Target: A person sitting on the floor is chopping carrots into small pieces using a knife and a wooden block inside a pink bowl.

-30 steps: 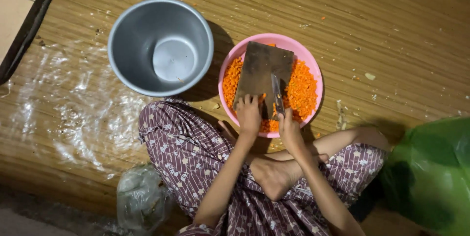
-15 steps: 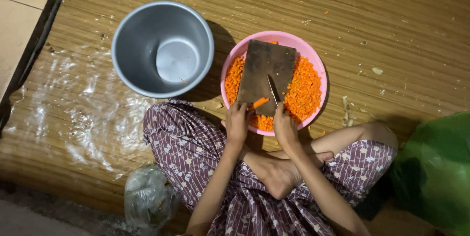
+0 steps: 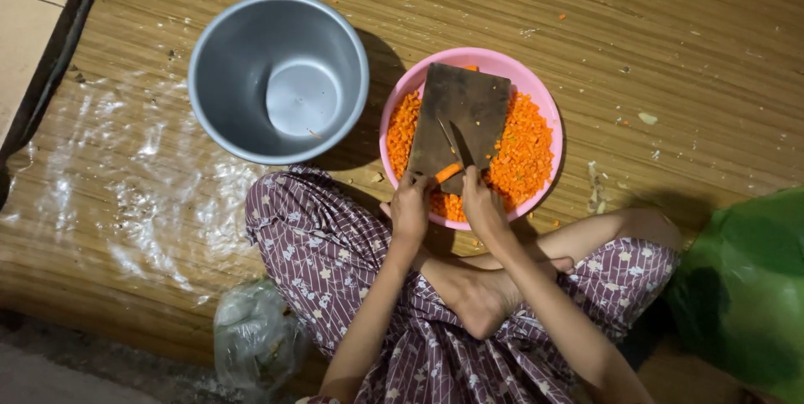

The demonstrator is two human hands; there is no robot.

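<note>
A pink bowl point(image 3: 536, 94) of diced carrot rests on the woven mat in front of my crossed legs. A dark wooden cutting board point(image 3: 465, 111) leans inside it. My left hand point(image 3: 410, 207) pinches an orange carrot piece point(image 3: 447, 173) at the board's lower edge. My right hand point(image 3: 482, 203) grips a knife point(image 3: 461, 146) whose blade lies on the board just above the carrot. Both hands sit close together at the bowl's near rim.
An empty grey metal pot point(image 3: 226, 61) stands left of the bowl. A clear plastic sheet point(image 3: 109, 195) lies on the mat at left. A clear bag point(image 3: 251, 341) sits by my left knee, a green bag point(image 3: 745, 295) at right.
The view has shifted slightly. My hands stay at the board's lower edge, and the carrot piece now shows between them under the knife.
</note>
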